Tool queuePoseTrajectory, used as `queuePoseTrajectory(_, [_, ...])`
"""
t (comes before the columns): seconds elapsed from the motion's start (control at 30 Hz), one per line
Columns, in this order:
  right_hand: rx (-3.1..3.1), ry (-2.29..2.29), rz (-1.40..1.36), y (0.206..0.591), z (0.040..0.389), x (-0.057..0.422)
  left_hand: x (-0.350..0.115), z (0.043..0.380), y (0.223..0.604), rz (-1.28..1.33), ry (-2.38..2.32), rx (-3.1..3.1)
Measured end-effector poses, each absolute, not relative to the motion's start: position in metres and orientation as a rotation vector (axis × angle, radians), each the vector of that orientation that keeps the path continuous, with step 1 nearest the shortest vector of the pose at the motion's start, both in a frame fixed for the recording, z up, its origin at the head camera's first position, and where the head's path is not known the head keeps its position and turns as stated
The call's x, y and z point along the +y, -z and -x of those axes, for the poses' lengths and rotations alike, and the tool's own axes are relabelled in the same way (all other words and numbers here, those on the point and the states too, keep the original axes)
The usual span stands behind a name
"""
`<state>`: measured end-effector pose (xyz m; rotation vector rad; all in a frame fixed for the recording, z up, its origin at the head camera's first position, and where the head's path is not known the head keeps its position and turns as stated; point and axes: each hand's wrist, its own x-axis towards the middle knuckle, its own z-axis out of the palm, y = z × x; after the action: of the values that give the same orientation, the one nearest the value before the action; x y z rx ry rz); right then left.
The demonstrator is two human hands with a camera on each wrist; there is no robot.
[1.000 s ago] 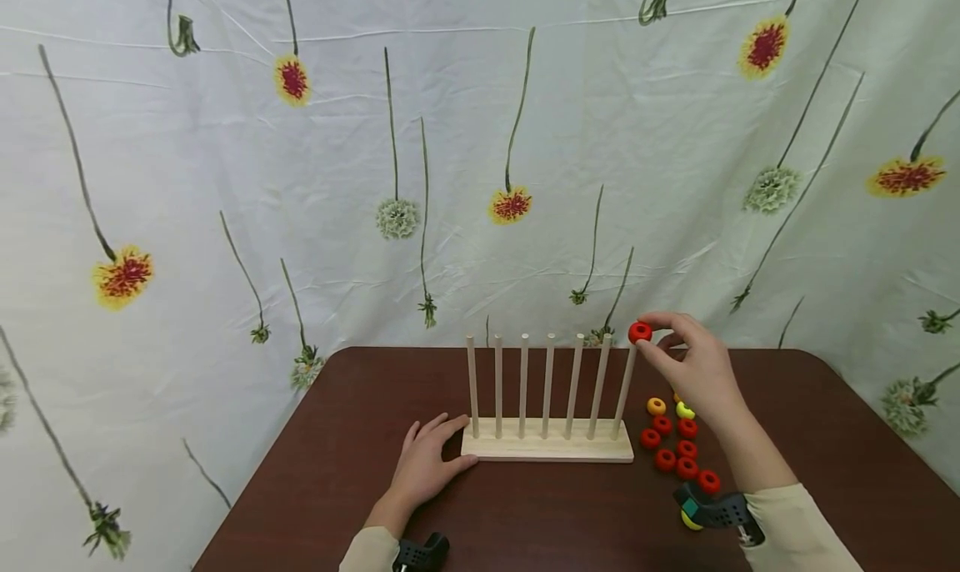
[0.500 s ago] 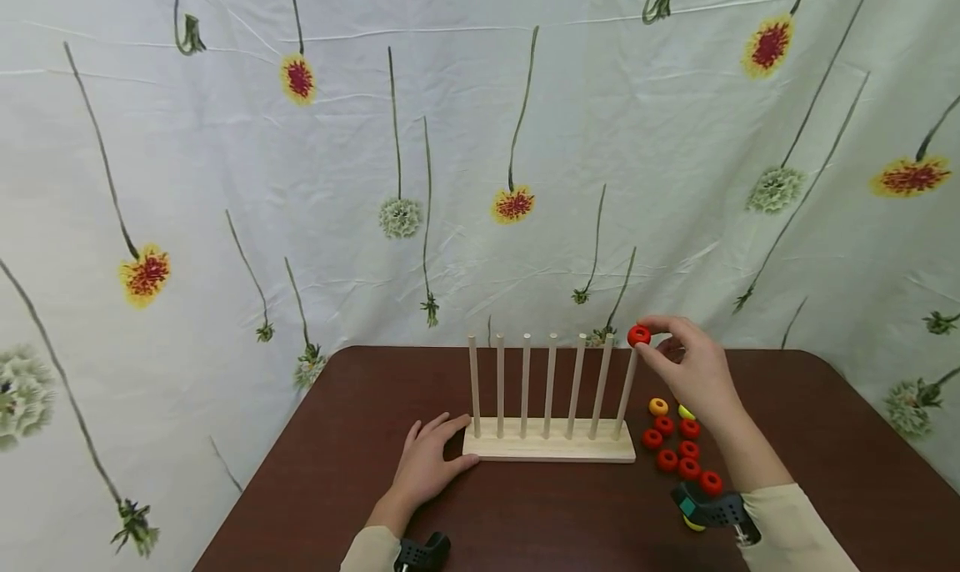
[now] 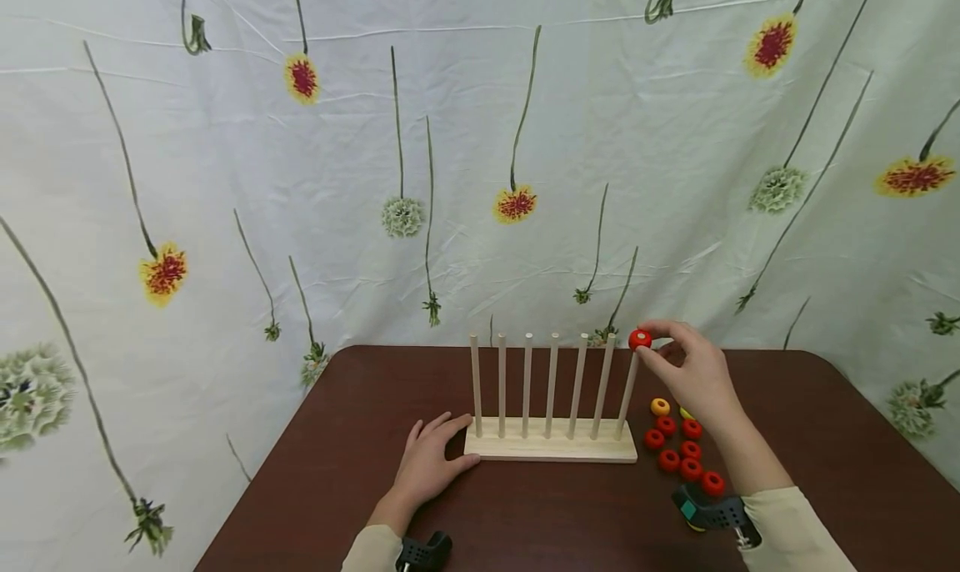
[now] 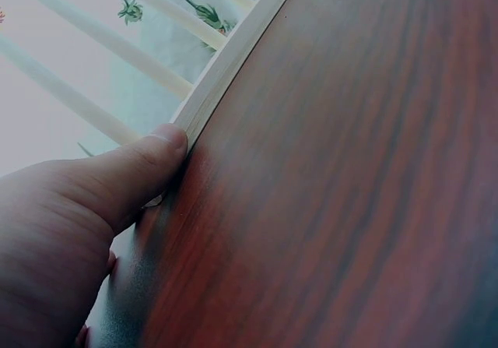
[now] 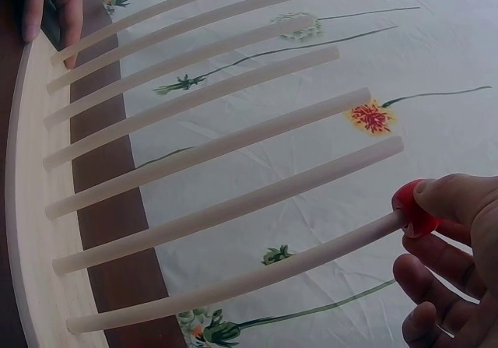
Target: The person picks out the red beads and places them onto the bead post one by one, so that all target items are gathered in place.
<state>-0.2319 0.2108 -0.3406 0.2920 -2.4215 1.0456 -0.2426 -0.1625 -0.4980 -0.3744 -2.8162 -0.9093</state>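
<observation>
I can read no text, label, brand, number or sign anywhere in the head view on my feed, and I find no legible lettering in either wrist view.

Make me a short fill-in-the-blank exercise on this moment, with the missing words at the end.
1. The right hand pinches a bead whose colour is ____.
2. The wooden base bears pegs numbering ____.
3. In the head view, the left hand holds the base at its left or right end: the ____.
4. The pinched bead is at the ____ of a peg, not the bottom.

Missing words: red; seven; left; top.
</observation>
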Motion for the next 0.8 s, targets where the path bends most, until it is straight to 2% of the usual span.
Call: queuePoseTrajectory(0.8, [-2.520, -1.046, -0.243, 0.354, 0.231, 0.210, -0.162, 0.242, 0.498, 0.384, 0.899, -2.810])
